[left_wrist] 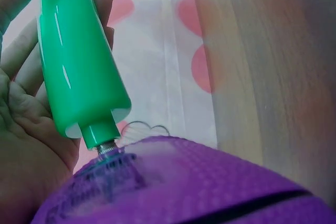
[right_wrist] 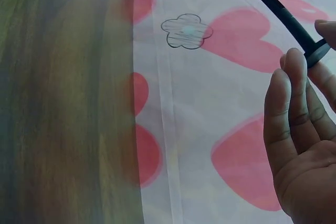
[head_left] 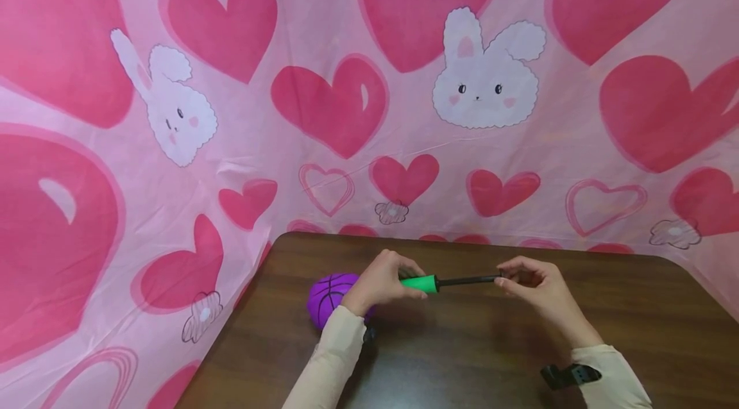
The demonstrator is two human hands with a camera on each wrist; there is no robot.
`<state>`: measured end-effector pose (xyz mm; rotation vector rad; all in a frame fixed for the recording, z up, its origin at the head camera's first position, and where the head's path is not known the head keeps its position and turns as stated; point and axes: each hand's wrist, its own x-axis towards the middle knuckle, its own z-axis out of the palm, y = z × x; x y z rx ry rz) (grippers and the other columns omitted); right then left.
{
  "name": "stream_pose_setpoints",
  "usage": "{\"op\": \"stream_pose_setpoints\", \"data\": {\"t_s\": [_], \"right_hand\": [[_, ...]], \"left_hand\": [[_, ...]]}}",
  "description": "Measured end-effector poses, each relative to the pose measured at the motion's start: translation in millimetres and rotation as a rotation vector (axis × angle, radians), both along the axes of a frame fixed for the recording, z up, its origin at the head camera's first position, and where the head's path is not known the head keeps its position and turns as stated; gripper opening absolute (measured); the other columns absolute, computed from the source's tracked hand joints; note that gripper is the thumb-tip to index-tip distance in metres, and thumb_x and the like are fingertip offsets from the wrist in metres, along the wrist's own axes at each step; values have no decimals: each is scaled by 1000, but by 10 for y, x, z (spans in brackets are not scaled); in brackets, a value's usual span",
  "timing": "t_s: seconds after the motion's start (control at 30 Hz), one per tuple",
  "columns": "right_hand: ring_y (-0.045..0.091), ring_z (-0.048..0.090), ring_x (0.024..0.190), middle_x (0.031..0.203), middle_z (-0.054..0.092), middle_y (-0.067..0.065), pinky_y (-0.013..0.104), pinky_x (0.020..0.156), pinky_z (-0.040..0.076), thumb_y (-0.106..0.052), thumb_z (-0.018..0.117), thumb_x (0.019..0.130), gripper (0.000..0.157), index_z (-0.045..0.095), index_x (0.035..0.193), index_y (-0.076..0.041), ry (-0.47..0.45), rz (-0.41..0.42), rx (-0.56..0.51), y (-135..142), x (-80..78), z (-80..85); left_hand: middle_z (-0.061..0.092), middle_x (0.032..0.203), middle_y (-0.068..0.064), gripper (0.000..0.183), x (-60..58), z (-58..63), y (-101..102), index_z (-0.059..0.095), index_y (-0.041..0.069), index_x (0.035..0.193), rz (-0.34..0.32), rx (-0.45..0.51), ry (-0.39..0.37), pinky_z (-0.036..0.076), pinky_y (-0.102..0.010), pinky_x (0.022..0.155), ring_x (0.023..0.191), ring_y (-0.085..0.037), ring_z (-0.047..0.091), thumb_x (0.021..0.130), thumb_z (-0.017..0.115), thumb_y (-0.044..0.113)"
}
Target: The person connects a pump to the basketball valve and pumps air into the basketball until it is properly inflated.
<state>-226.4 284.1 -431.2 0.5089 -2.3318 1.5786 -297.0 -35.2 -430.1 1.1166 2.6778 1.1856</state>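
A small hand pump with a green barrel (head_left: 420, 284) lies level above the table, its black rod (head_left: 469, 280) drawn out to the right. My left hand (head_left: 385, 282) grips the barrel between thumb and fingers. In the left wrist view a metal needle (left_wrist: 107, 148) runs from the barrel's end to the purple ball (left_wrist: 210, 177), which has black basketball lines. The ball (head_left: 330, 299) sits left of and partly behind my left hand. With thumb and fingers my right hand (head_left: 537, 284) pinches the flat black end (right_wrist: 316, 53) of the rod.
Under both hands is a dark brown wooden table (head_left: 450, 351). Behind it and to its left hangs a pink cloth (head_left: 404, 133) printed with hearts and rabbits. A black wrist device (head_left: 570, 375) is on the right sleeve.
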Motion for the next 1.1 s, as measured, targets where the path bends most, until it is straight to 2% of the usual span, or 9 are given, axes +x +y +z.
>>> {"op": "stream_pose_setpoints", "data": {"t_s": [0.1,0.3,0.53,0.77,1.1], "right_hand": [[11,70,67,84,75,-18,26,64,60,0,77,91,17,75,108,0,-20,-24,24,-43,14,-4],[12,68,65,82,76,-15,27,62,59,0,78,89,21,75,109,4,-19,-14,22,-154,24,-28],[10,64,63,79,72,-13,30,60,58,-2,79,88,23,74,110,6,-53,-8,25,-280,28,-104],[9,63,63,79,73,-10,31,58,57,-6,81,88,23,76,110,2,-74,7,33,-381,23,-178],[7,62,66,81,74,-3,26,57,54,-7,84,86,22,78,106,-2,-68,11,46,-509,11,-271]], "left_hand": [[81,93,7,29,15,-10,15,84,13,101,-14,-3,4,56,-15,78,77,2,65,77,94,26],[81,92,6,29,30,3,36,84,13,101,-15,-7,33,56,-14,76,76,3,64,76,95,25],[81,92,5,30,37,8,74,84,12,101,-27,-34,22,56,-14,77,76,3,65,77,95,24],[81,90,7,30,49,-19,119,84,12,101,-30,-48,34,55,-13,74,74,5,65,76,95,25],[82,91,5,31,91,-46,184,84,11,101,-47,-61,21,55,-12,74,72,6,64,75,95,23]]}}
